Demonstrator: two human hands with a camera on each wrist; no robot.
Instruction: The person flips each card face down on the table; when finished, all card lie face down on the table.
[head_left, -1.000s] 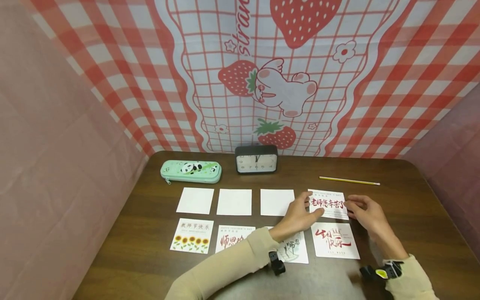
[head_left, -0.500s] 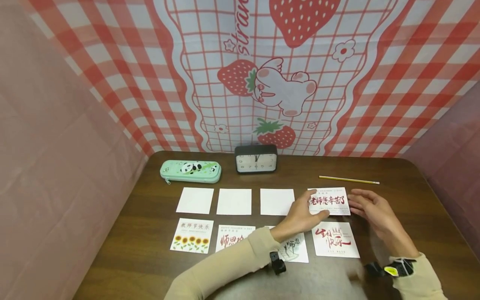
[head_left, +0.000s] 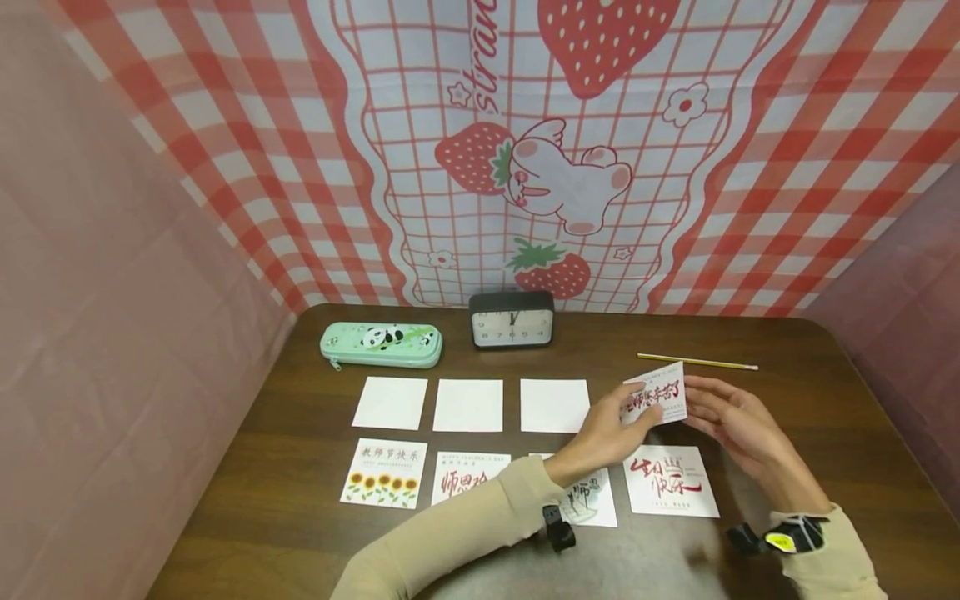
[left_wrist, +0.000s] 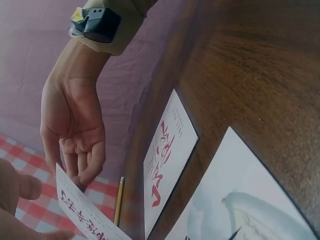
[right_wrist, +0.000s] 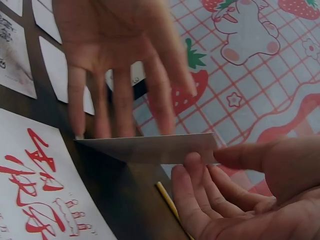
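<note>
A square greeting card point(head_left: 671, 396) with red Chinese writing is tilted up off the table between the hands. My right hand point(head_left: 738, 429) pinches its right edge between thumb and fingers. At the other side, the left hand point(head_left: 603, 433) has its fingers straight and spread, with fingertips right at the card's edge and the thumb apart from it. The right wrist view shows the card's plain back point(right_wrist: 170, 149). Below the hands lies a card with red writing and a cake drawing point(head_left: 671, 483).
Three blank white cards, such as this one point(head_left: 555, 404), lie in the back row. In front are a sunflower card point(head_left: 385, 471), a red-lettered card point(head_left: 465, 471) and a partly hidden picture card point(head_left: 588, 500). Behind are a pencil case point(head_left: 382, 346), a clock point(head_left: 513, 325) and a pencil point(head_left: 697, 362).
The greeting card first lay on the table, then slid slightly back; now it is raised and tilted. My right hand has gone from touching its edge to pinching it.
</note>
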